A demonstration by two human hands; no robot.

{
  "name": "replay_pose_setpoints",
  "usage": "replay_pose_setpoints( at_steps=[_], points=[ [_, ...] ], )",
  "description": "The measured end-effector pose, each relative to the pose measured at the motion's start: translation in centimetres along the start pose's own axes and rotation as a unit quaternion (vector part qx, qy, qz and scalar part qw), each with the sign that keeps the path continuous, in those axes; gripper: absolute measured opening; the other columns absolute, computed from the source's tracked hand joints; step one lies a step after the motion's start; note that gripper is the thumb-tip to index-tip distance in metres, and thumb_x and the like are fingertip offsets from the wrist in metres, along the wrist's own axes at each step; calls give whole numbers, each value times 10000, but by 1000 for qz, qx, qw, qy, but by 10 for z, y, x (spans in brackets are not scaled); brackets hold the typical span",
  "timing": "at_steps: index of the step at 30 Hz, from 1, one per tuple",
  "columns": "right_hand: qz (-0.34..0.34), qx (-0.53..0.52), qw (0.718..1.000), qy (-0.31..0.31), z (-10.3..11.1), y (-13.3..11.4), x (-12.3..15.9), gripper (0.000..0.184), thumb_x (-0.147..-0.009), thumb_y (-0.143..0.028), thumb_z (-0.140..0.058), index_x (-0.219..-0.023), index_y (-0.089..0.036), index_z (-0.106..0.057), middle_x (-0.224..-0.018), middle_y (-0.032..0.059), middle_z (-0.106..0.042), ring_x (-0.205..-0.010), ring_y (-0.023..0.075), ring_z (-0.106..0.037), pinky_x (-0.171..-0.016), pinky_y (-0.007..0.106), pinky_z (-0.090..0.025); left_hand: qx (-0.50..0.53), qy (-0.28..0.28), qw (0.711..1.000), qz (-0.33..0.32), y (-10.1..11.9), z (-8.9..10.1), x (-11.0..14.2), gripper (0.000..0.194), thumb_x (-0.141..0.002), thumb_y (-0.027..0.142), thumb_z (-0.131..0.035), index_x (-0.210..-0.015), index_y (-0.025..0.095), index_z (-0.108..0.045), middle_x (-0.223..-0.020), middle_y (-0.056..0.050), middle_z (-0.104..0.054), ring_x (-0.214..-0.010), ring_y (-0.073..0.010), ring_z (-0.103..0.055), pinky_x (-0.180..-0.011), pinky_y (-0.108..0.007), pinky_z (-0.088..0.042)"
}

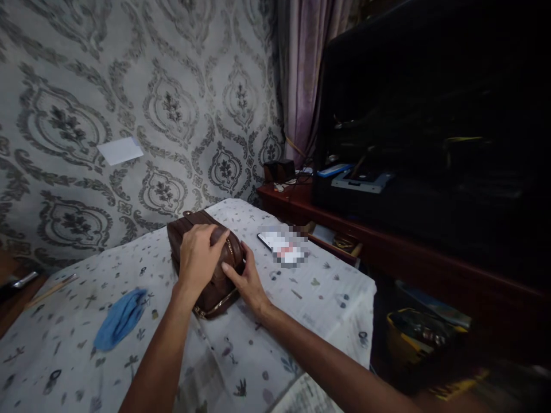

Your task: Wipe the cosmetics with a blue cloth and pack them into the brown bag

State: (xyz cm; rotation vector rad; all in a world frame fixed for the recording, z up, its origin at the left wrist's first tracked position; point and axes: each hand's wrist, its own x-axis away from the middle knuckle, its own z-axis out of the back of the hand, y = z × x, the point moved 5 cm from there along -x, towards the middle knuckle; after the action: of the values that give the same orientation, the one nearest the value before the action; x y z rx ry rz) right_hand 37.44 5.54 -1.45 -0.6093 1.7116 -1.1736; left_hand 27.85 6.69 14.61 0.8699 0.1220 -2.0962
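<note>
A brown leather bag [217,291] with a gold-toned zipper lies on the patterned cloth in front of me. My left hand [196,252] is closed over the top of the bag, its thumb stretched toward the zipper; its other fingers are partly hidden. My right hand [249,281] grips the bag's right end, thumb on the near face and fingers round the far side. To the left of the bag rests a crumpled blue cloth [121,319]. Just beyond its right side is a phone [275,244] with a lit, blurred-out screen.
A white cloth [318,310] with small printed figures covers the table. A partly open drawer [336,241] juts from the dark red cabinet [284,198], close to the table's right edge. A large dark television screen [430,143] stands there. At the far left lies a thin stick [51,291].
</note>
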Motion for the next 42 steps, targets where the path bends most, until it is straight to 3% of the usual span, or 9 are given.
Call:
replay_pose_setpoints(
  at_steps=[8, 13, 18, 21, 23, 27, 30, 35, 42],
  points=[
    [-25, -13, 1000, -3, 0, 2, -2, 888, -755, -652, -711, -1459, -221, -383, -1461, 131, -485, -1385, 297, -441, -1191, 489, -338, 109, -2, 993, 37, -8, -1, -3, 297, -904, 356, -586, -672, 183, -654, -737, -40, -698, -723, -189, -626, -716, -292, -467],
    [-19, -18, 1000, -14, 1, -5, -3, 828, -775, -638, -699, -1427, -208, -423, -1424, 128, -510, -1357, 288, -463, -1186, 471, -345, 201, -50, 977, 59, -11, -5, -1, 367, -887, 452, -577, -655, 172, -629, -623, 3, -621, -608, -146, -541, -572, -246, -407],
    [-20, -1, 1000, -19, 4, -11, -2, 800, -787, -650, -682, -1424, -233, -436, -1433, 109, -502, -1372, 280, -445, -1192, 461, -339, 215, -70, 973, 45, -10, 3, -2, 326, -889, 445, -554, -764, 171, -675, -770, -29, -688, -750, -180, -611, -676, -267, -458],
    [-31, -18, 999, -25, 5, -14, 0, 815, -787, -641, -686, -1439, -231, -421, -1459, 113, -481, -1388, 283, -433, -1201, 473, -327, 172, -67, 983, 22, -15, 17, -1, 286, -881, 420, -580, -1006, 199, -710, -1021, -55, -723, -958, -228, -630, -846, -325, -466],
    [-38, -29, 998, -35, 5, -16, 1, 857, -777, -634, -701, -1461, -220, -394, -1484, 127, -454, -1402, 290, -420, -1208, 479, -315, 107, -66, 992, 21, -22, 28, 1, 309, -846, 418, -627, -1066, 212, -695, -1061, -61, -714, -997, -252, -614, -862, -350, -447],
    [-48, -36, 996, -59, 3, -19, 3, 992, -711, -633, -758, -1497, -200, -337, -1526, 146, -397, -1450, 312, -351, -1234, 497, -253, 21, -109, 993, 43, -32, 42, 4, 221, -818, 424, -635, -802, 203, -640, -844, -30, -681, -814, -224, -593, -690, -313, -393],
    [-51, -44, 996, -60, 2, -18, 2, 1042, -664, -638, -786, -1499, -213, -331, -1530, 136, -396, -1459, 328, -334, -1239, 516, -228, 3, -163, 984, 66, -33, 44, 5, 328, -835, 448, -594, -634, 206, -504, -673, 11, -575, -656, -174, -513, -594, -289, -312],
    [-58, -48, 996, -56, 1, -18, 1, 1027, -652, -606, -806, -1485, -209, -354, -1520, 136, -419, -1446, 338, -355, -1229, 522, -251, -31, -186, 978, 83, -32, 42, 6, 385, -887, 453, -523, -601, 209, -438, -602, 25, -484, -581, -150, -424, -566, -286, -254],
    [-55, -38, 997, -37, -6, -19, 4, 1126, -690, -576, -798, -1567, -230, -183, -1614, 129, -294, -1501, 316, -273, -1249, 514, -216, -44, -212, 972, 88, -34, 44, 7, 360, -892, 451, -523, -629, 207, -500, -628, 13, -520, -607, -165, -482, -572, -292, -252]
  ],
)
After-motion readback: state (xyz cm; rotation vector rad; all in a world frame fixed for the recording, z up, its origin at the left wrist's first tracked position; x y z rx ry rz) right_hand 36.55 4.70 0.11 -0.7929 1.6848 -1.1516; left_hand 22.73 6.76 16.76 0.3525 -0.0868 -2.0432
